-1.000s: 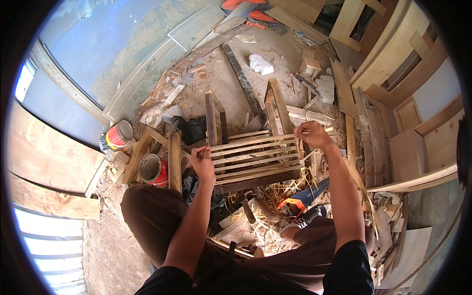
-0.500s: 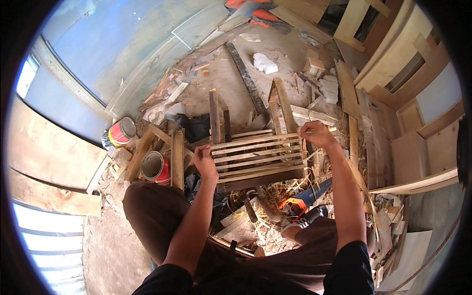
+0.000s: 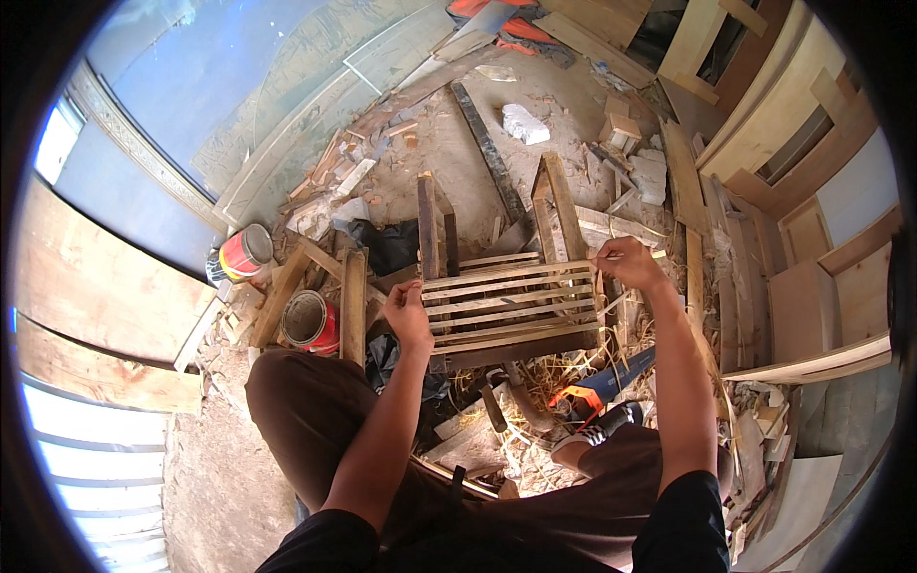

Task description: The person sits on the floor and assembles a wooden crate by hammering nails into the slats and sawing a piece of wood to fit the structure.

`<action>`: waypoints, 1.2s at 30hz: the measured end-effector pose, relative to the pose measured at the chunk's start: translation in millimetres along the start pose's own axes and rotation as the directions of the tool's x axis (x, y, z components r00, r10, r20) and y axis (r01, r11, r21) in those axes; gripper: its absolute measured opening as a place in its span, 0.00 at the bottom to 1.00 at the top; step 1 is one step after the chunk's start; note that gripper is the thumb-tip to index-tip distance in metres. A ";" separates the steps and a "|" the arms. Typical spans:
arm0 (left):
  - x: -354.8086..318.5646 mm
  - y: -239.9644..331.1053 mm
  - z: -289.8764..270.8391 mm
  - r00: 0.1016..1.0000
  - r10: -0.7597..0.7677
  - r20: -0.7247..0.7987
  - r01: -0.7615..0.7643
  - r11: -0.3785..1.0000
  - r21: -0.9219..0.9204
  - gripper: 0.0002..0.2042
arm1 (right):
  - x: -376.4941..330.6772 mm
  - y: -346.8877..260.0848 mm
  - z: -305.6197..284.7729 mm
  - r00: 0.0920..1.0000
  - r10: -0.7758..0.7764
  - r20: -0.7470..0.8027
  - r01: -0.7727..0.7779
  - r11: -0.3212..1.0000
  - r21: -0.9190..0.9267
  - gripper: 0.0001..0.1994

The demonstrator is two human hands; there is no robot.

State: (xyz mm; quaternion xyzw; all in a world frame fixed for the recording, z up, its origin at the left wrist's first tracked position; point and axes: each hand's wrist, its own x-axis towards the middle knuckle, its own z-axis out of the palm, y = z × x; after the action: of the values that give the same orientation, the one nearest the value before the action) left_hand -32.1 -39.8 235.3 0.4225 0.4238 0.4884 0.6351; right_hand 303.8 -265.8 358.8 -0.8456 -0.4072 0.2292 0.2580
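A small wooden frame point(image 3: 521, 350) with several narrow slats across it stands in front of my knees, its uprights rising at the far side. Both my hands are at the ends of one thin wooden slat point(image 3: 508, 275), which lies across the frame nearest the uprights. My left hand point(image 3: 408, 313) pinches its left end with bent fingers. At the other end, my right hand point(image 3: 626, 263) has thumb and fingertips closed on the slat, and a short pale tip shows past the fingers. The fingertips themselves are small and partly hidden.
An orange-and-blue handsaw point(image 3: 611, 380) and a hammer-like tool point(image 3: 494, 409) lie among straw-like shavings by my foot. Two red paint cans point(image 3: 310, 322) stand left. A dark beam point(image 3: 485, 143) and a white block point(image 3: 525, 124) are beyond; wooden panels point(image 3: 802, 296) line the right.
The whole view has shifted slightly, moving the scene a little right and down. My hands keep the same hold at the two ends of the slat.
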 end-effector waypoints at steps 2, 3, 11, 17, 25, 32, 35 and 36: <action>1.9 -2.8 -1.6 1.000 0.020 0.021 -0.021 1.000 0.007 0.06 | -0.9 0.2 0.2 1.000 -0.004 0.006 0.004 1.000 0.011 0.15; 2.5 -3.7 -2.5 0.999 0.031 0.032 -0.031 0.999 0.011 0.06 | -1.0 -0.3 0.4 1.000 -0.005 0.003 0.005 1.000 -0.003 0.15; -1.8 -0.6 0.6 0.999 0.044 -0.032 -0.044 0.999 -0.014 0.06 | -0.6 2.2 2.2 0.999 -0.045 -0.004 0.045 0.999 -0.006 0.15; -1.9 -0.9 0.0 0.991 0.122 0.057 -0.125 0.990 0.061 0.04 | 2.5 9.6 4.6 0.999 -0.046 -0.015 0.046 0.999 -0.024 0.16; -6.7 5.7 4.1 0.989 0.140 0.051 -0.146 0.981 0.128 0.03 | -5.2 -0.9 7.3 0.999 0.015 -0.036 -0.016 1.000 -0.025 0.18; -6.0 3.2 7.3 0.995 0.104 0.001 -0.104 0.986 0.127 0.03 | -0.1 7.8 8.2 0.999 -0.002 -0.047 0.000 0.999 -0.042 0.18; -4.0 1.9 6.0 0.994 0.112 0.010 -0.113 0.986 0.127 0.04 | 2.9 9.5 8.7 0.999 0.038 -0.036 -0.041 0.996 -0.080 0.18; -3.3 1.6 5.2 0.993 0.113 0.014 -0.114 0.985 0.128 0.04 | 3.8 9.3 8.8 0.998 0.051 -0.028 -0.053 0.995 -0.088 0.18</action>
State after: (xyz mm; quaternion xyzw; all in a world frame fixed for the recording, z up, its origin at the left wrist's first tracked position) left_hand -28.1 -43.4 238.7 0.4878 0.4275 0.4941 0.5789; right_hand 306.0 -265.6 345.6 -0.8694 -0.3914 0.2070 0.2194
